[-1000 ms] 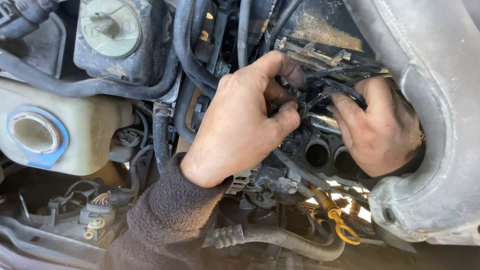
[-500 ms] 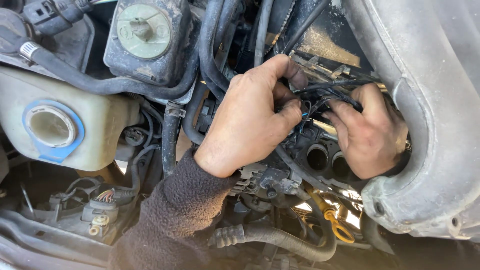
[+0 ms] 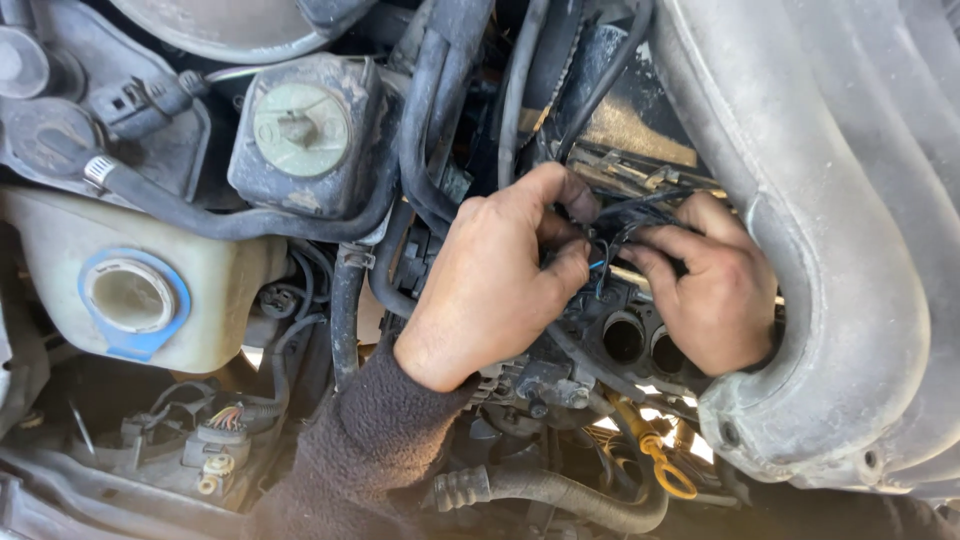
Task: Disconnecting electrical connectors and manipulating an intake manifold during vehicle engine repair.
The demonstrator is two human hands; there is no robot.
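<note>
Hands meet over a black wiring connector (image 3: 612, 248) deep in an engine bay. The left hand (image 3: 495, 285) pinches the connector's near side between thumb and curled fingers; the right hand (image 3: 712, 290) grips its far side with the fingertips, palm resting over the engine. A thin blue wire (image 3: 598, 268) shows between the two grips. Whether the connector is seated or parted cannot be told, since the fingers cover the joint; judged from the grips, the work on it is unfinished.

Just below the hands, two round open ports (image 3: 640, 340) sit in the engine. Left of the left hand stand a dark reservoir with a pale round cap (image 3: 300, 130) and, further left, a white tank with a blue-ringed neck (image 3: 130, 300). Thick black hoses (image 3: 430, 130) run above the left hand and crowd access. A large grey intake duct (image 3: 830, 250) curves close around the right hand, hemming it in. A yellow dipstick loop (image 3: 672, 470) lies below the right hand.
</note>
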